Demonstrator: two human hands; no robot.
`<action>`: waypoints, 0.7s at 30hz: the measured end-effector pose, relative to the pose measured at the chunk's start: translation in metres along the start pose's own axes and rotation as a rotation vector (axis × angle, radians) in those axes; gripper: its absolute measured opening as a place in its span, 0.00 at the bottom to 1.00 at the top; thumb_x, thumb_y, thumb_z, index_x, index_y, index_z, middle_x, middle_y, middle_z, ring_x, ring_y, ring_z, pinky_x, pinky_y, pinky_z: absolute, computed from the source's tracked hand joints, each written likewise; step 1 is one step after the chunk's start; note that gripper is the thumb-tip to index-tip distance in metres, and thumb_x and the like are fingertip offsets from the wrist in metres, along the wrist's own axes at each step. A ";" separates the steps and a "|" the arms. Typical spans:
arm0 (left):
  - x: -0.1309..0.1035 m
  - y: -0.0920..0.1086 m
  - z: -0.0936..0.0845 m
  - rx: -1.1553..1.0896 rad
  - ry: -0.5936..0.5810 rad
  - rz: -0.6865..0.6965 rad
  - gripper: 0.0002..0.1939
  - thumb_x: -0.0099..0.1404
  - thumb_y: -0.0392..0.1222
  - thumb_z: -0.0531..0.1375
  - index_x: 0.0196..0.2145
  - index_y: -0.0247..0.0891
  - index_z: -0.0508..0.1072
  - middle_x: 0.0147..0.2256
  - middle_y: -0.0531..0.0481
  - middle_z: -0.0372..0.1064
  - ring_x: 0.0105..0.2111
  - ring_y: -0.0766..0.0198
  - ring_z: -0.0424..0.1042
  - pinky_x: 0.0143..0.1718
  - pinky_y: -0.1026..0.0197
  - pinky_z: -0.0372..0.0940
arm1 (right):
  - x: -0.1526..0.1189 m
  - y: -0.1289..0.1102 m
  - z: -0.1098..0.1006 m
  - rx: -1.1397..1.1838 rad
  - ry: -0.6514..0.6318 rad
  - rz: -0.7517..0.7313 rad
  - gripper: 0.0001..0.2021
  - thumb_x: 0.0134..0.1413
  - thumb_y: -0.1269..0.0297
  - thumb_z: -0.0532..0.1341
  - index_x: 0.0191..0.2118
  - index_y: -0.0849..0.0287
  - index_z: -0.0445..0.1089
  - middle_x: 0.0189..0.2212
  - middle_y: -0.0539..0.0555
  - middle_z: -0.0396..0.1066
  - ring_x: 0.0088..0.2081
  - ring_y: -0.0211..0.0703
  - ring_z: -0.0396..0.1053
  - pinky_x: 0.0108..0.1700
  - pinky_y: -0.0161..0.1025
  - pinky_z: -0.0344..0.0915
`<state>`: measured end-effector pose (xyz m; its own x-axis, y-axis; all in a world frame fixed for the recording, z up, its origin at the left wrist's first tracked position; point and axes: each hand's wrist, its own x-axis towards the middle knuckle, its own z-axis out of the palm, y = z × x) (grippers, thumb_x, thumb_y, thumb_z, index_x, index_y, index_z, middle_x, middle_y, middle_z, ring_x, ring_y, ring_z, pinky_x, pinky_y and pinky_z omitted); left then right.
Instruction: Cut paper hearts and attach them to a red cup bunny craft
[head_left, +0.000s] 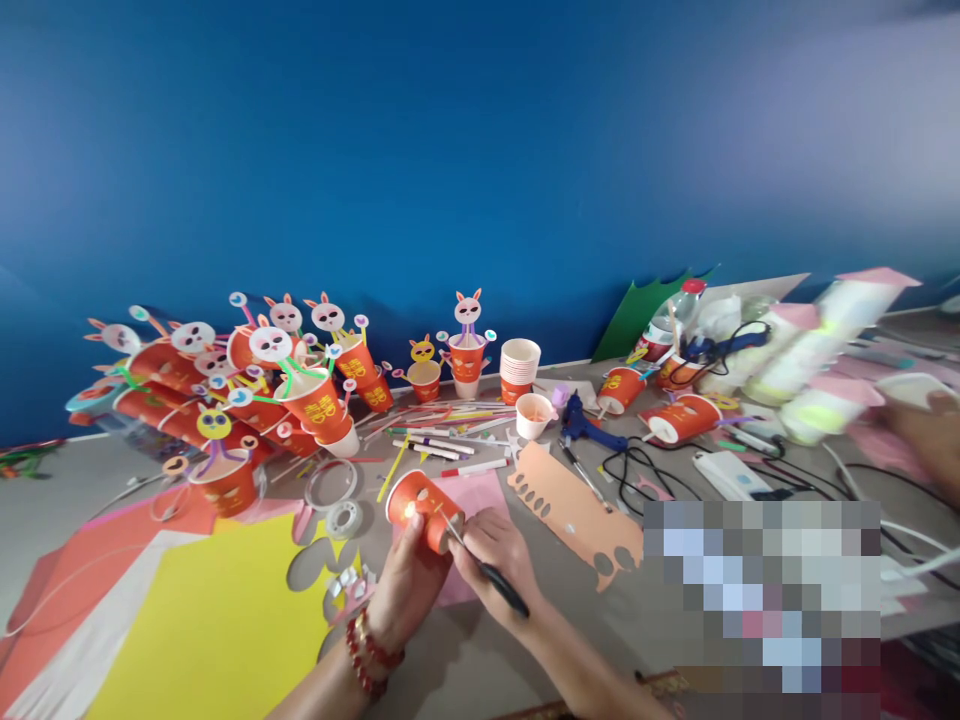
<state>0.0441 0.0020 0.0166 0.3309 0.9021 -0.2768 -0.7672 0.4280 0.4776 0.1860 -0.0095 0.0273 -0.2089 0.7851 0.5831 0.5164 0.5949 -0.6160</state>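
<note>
Over the cluttered grey table (585,650), a red paper cup (424,508) is held between two hands.
In the head view, the cup is gripped on its side by the left hand (411,590), thumb pressed on its wall, above pink paper (480,497). A black-handled tool (501,585) is grasped by the right hand (495,555), its thin tip brought to the cup. Behind, white-lined cups (519,370) are stacked near a blue glue gun (589,428).
</note>
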 end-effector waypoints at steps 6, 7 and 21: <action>-0.002 -0.001 0.000 -0.065 -0.041 -0.023 0.16 0.62 0.47 0.67 0.43 0.32 0.77 0.43 0.43 0.78 0.45 0.58 0.75 0.56 0.56 0.63 | -0.009 -0.007 0.006 0.165 0.050 0.251 0.14 0.66 0.61 0.55 0.28 0.55 0.69 0.25 0.51 0.69 0.27 0.41 0.66 0.31 0.37 0.61; -0.002 -0.001 0.000 -0.081 -0.037 -0.023 0.16 0.61 0.46 0.67 0.43 0.33 0.77 0.43 0.43 0.77 0.46 0.58 0.75 0.57 0.56 0.62 | -0.010 -0.007 0.008 0.160 0.063 0.268 0.14 0.66 0.61 0.54 0.28 0.55 0.68 0.24 0.50 0.69 0.26 0.41 0.65 0.31 0.37 0.61; -0.005 -0.004 -0.006 -0.113 -0.115 0.004 0.17 0.63 0.46 0.65 0.47 0.34 0.77 0.49 0.42 0.76 0.49 0.56 0.74 0.58 0.55 0.61 | -0.010 -0.009 0.004 0.037 0.111 0.088 0.11 0.62 0.69 0.56 0.27 0.56 0.63 0.25 0.52 0.68 0.28 0.42 0.64 0.33 0.38 0.59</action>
<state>0.0424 -0.0042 0.0110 0.3830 0.9070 -0.1749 -0.8234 0.4211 0.3803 0.1802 -0.0215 0.0246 -0.0700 0.8121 0.5793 0.4975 0.5318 -0.6854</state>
